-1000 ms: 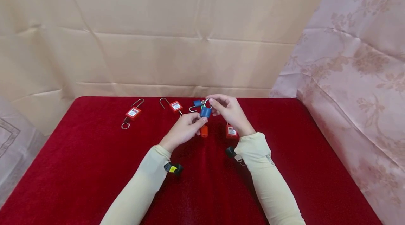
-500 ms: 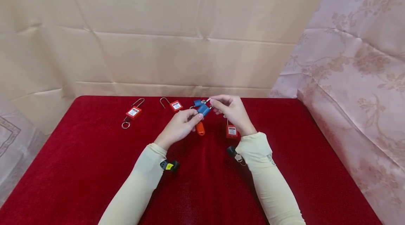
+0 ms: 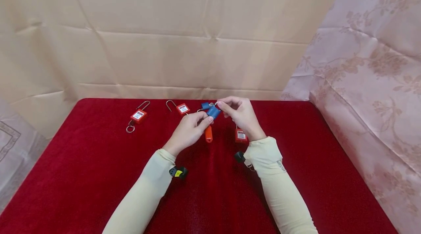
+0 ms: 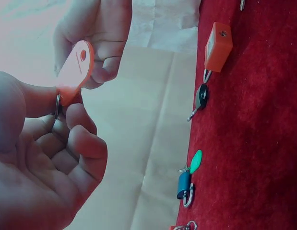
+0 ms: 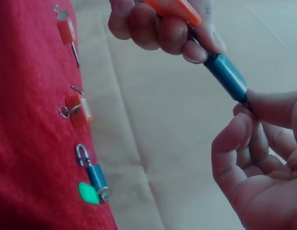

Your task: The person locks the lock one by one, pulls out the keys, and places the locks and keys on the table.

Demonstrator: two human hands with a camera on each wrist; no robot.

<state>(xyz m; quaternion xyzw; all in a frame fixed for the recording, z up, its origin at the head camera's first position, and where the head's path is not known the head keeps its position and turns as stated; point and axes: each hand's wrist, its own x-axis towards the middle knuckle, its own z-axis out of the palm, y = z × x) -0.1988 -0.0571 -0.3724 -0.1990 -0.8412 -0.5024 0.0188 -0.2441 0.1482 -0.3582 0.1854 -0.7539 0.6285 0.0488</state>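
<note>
Between both hands a blue padlock (image 3: 213, 112) is held above the red cloth. My left hand (image 3: 186, 131) pinches at its lower end, where a bit of metal key (image 5: 198, 42) shows between thumb and fingers. An orange key tag (image 3: 208, 134) hangs there from a small ring (image 4: 57, 105). On the other side, the thumb and fingertips of my right hand (image 3: 241, 115) pinch the padlock's metal shackle, mostly hidden by them. Behind the held one lies a second blue padlock (image 5: 97, 176), its shackle open, with a green tag (image 5: 88, 192) beside it.
Two red padlocks, one at the left (image 3: 138, 116) and one nearer the middle (image 3: 182, 108), lie with raised shackles. Another red padlock (image 3: 241, 136) lies by the right wrist, with a black-headed key (image 4: 202, 97) near it. A beige curtain (image 3: 148, 62) hangs behind the table.
The held blue padlock has tilted and turned between the hands. My left hand has shifted slightly left, and the orange tag has swung left with it. The right hand keeps its pinch.
</note>
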